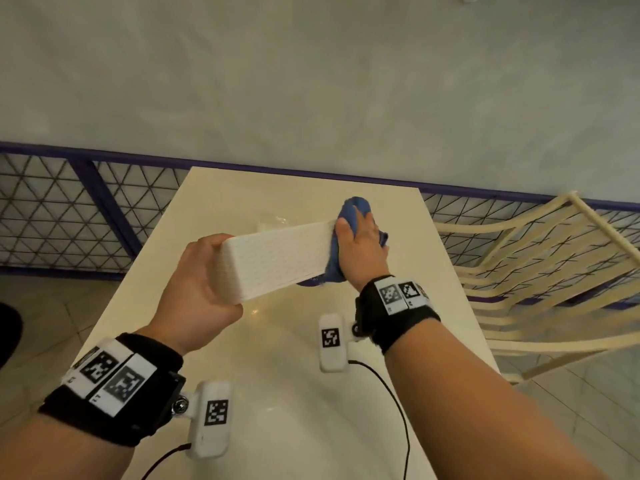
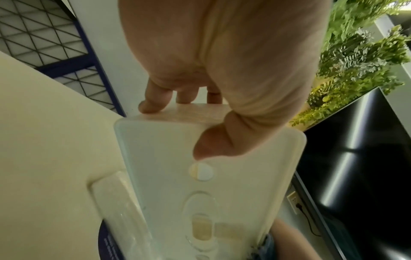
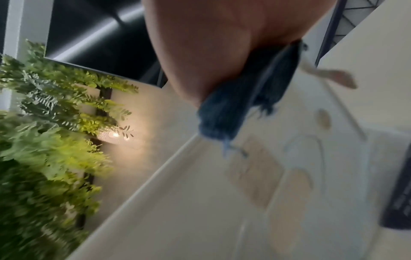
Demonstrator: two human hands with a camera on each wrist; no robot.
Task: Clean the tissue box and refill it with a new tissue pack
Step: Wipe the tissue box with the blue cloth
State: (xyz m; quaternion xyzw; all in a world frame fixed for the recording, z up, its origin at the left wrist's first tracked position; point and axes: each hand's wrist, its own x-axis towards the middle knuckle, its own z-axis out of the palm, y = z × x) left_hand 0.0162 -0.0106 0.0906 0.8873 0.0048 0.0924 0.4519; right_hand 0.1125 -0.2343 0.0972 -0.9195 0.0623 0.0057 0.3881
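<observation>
My left hand (image 1: 202, 270) grips the near end of the white textured tissue box (image 1: 277, 258) and holds it tilted above the table. In the left wrist view, the thumb and fingers of this hand (image 2: 200, 73) clamp the box's smooth face (image 2: 222, 184), which has round and oval openings. My right hand (image 1: 358, 245) holds a bunched blue cloth (image 1: 353, 209) against the far end of the box. The right wrist view is blurred and shows the cloth (image 3: 231, 109) under the palm (image 3: 211, 44). A clear-wrapped tissue pack (image 2: 115, 211) with a dark label lies on the table beneath the box.
The cream table (image 1: 277, 375) stands against a purple-framed mesh fence (image 1: 52, 209). A cream slatted chair (image 1: 536, 271) is at the right. Black cables from the wrist cameras trail over the table's near part. The wrist views show green foliage (image 3: 44, 123) and a dark screen (image 2: 355, 158).
</observation>
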